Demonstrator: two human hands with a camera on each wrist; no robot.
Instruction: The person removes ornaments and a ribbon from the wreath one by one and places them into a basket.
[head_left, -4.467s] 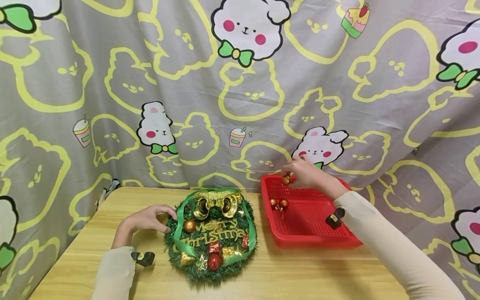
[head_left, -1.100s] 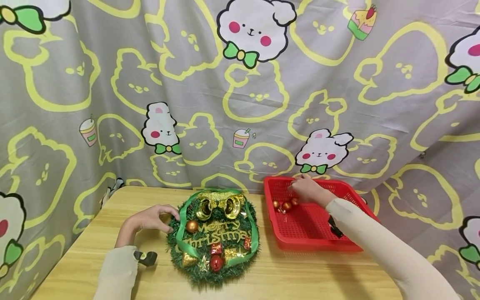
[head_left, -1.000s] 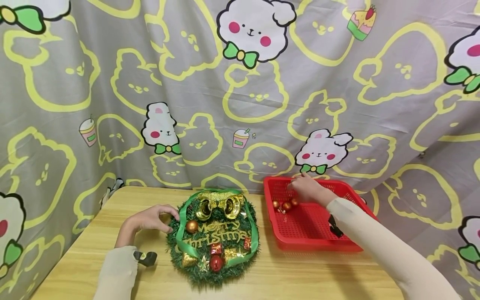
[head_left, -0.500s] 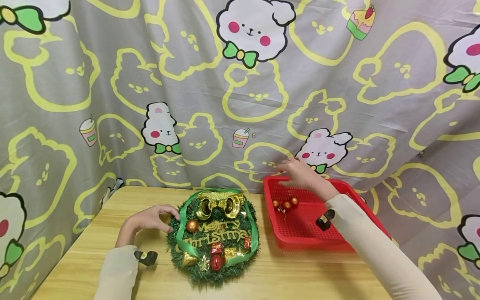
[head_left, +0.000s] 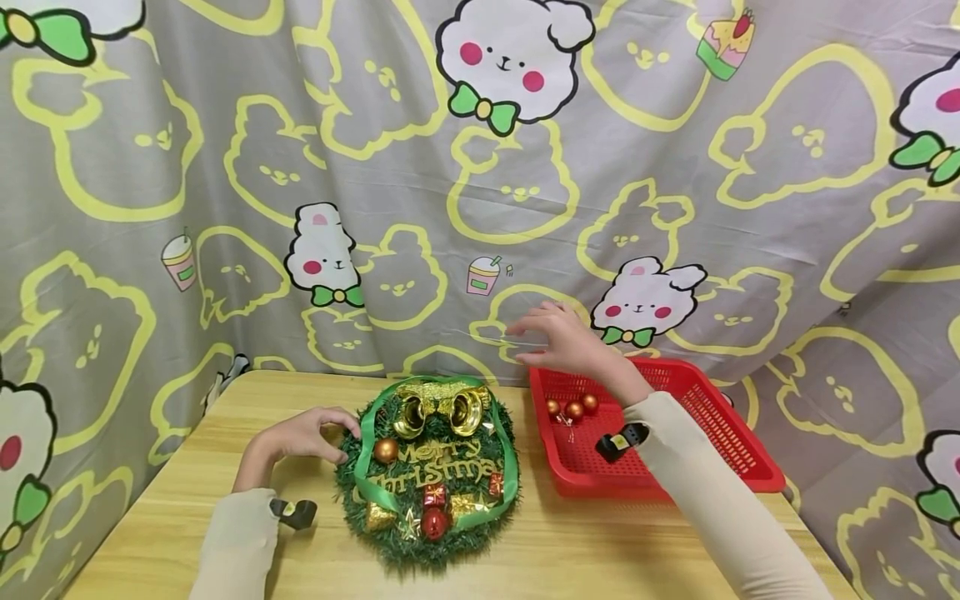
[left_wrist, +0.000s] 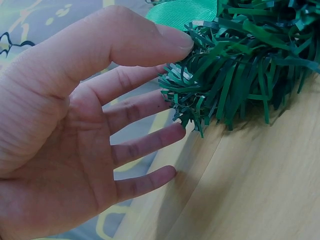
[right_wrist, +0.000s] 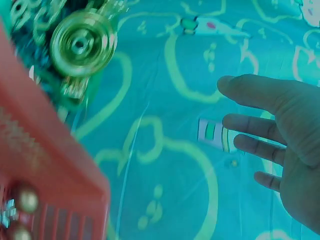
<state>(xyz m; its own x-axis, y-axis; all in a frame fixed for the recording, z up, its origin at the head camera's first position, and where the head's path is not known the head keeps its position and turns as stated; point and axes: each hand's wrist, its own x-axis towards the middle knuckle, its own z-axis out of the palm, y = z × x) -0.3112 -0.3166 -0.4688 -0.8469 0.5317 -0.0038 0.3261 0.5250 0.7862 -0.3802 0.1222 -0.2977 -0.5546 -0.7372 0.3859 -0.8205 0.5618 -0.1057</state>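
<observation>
A green tinsel Christmas wreath [head_left: 491, 529] lies on the table, bearing golden bells [head_left: 467, 412], a green ribbon [head_left: 366, 454], a copper bauble [head_left: 386, 451], a red bauble [head_left: 434, 523] and "Merry Christmas" lettering. My left hand [head_left: 303, 435] pinches its left edge; in the left wrist view the thumb lies over the tinsel [left_wrist: 240, 65] and the index and middle fingertips go behind it. My right hand [head_left: 562, 340] is held up over the left rim of the red basket [head_left: 558, 475], fingers spread, holding nothing. Inside that basket, several copper baubles [head_left: 574, 410] sit at the left.
The wooden table [head_left: 255, 383] runs back to a grey curtain [head_left: 405, 183] printed with cartoon animals, which also hangs at both sides. The basket stands right of the wreath, with a narrow strip of table between them.
My right hand has let go of a copper bauble among the others in the basket, then risen and moved left, its fingers spreading. My left hand has stayed at the wreath's edge.
</observation>
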